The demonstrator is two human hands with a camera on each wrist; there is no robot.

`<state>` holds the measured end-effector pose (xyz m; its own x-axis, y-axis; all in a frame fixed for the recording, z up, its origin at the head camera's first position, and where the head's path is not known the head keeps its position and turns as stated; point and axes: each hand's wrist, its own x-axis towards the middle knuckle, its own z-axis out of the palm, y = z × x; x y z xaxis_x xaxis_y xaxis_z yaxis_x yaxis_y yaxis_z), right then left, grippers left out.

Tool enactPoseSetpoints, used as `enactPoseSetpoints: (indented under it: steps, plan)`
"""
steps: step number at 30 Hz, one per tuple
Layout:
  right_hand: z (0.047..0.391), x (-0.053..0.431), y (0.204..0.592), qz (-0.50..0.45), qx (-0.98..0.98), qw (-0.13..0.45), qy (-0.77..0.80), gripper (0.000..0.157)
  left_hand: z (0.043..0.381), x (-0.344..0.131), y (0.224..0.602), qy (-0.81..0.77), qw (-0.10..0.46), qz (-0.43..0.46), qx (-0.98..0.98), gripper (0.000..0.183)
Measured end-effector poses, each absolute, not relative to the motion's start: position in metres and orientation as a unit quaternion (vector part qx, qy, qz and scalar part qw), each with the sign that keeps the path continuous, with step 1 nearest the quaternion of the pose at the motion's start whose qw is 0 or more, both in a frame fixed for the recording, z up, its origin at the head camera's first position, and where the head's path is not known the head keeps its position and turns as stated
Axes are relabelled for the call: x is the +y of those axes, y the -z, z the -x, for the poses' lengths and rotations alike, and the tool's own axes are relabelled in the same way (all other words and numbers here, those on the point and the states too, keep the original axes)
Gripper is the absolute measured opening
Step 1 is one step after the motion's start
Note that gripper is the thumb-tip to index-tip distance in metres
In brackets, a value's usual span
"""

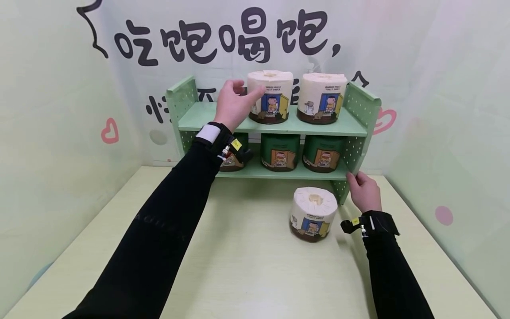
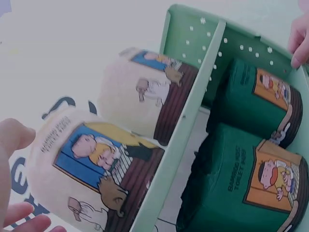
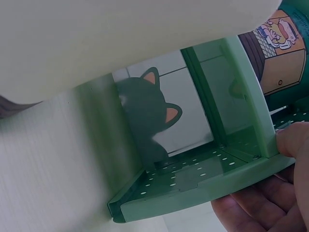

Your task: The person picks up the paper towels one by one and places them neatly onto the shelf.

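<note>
My left hand point(image 1: 235, 103) is at the left side of a white toilet paper roll point(image 1: 271, 99) on the top tier of a green two-tier shelf point(image 1: 334, 129). In the left wrist view its thumb and fingers lie spread beside the roll, not closed round it; whether the thumb touches the wrapper is unclear. A second white toilet paper roll point(image 1: 322, 99) stands to the right on that tier. My right hand point(image 1: 364, 194) grips the shelf's right side panel point(image 3: 241, 176), thumb on the inside, fingers outside.
On the lower tier stand green toilet paper rolls point(image 1: 280, 153), the leftmost partly hidden by my left wrist. Another white toilet paper roll point(image 1: 313, 215) stands on the table point(image 1: 247, 266) before the shelf's right end. A printed backdrop point(image 1: 131, 88) hangs behind.
</note>
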<state>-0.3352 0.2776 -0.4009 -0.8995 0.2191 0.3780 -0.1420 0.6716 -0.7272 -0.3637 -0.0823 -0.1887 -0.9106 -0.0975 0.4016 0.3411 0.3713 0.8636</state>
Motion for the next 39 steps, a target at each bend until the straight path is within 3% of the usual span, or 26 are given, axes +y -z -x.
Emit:
enactPoseSetpoints:
  steps: [13,26,39]
  plan:
    - [0.333,0.276,0.4,0.024,-0.887,0.222,-0.405,0.049,0.335,-0.086,0.213,0.615,0.21,0.181,-0.738,0.062]
    - [0.333,0.277,0.4,0.026,-0.885,0.222,-0.407,0.05,0.313,-0.074,0.256,0.624,0.167,0.256,-0.719,0.056]
    - [0.335,0.277,0.402,0.026,-0.886,0.224,-0.406,0.05,0.306,-0.052,0.314,0.635,0.083,0.279,-0.715,0.055]
